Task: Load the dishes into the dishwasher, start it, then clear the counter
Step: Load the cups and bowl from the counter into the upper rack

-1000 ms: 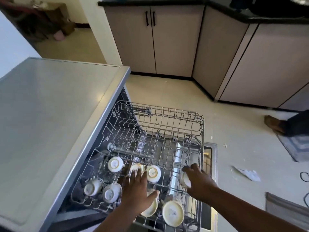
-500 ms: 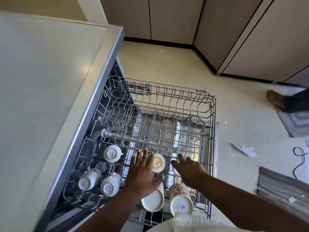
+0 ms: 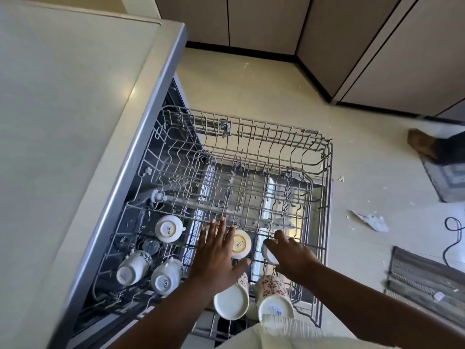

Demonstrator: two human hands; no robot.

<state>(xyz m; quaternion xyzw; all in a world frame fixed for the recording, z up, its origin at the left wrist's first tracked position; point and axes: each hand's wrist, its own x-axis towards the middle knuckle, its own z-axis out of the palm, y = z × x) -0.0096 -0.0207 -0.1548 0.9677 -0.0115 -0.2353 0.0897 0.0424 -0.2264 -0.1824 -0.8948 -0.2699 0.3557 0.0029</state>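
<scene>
From the head camera, a grey wire dishwasher rack (image 3: 251, 157) stands pulled out beside a pale countertop (image 3: 63, 122), over a cream tiled floor (image 3: 251, 84). The left hand (image 3: 217, 258) lies flat over the rack's near part, fingers straight and slightly spread, holding nothing; its fingertips reach past a white upturned cup marked with lettering on its base (image 3: 241, 244). The right hand (image 3: 292, 253) curls its fingers round a small white cup (image 3: 269, 254) set in the rack just right of that one. Three more white cups sit upside down at the rack's left: one further back (image 3: 168, 228), two nearer (image 3: 133, 268) (image 3: 166, 275). At the near edge lie a plain white mug (image 3: 231, 302) and a red-flowered mug (image 3: 274, 295), side by side. A torn scrap of paper (image 3: 370, 220) and a grey striped mat (image 3: 425, 280) lie on the floor to the right.
</scene>
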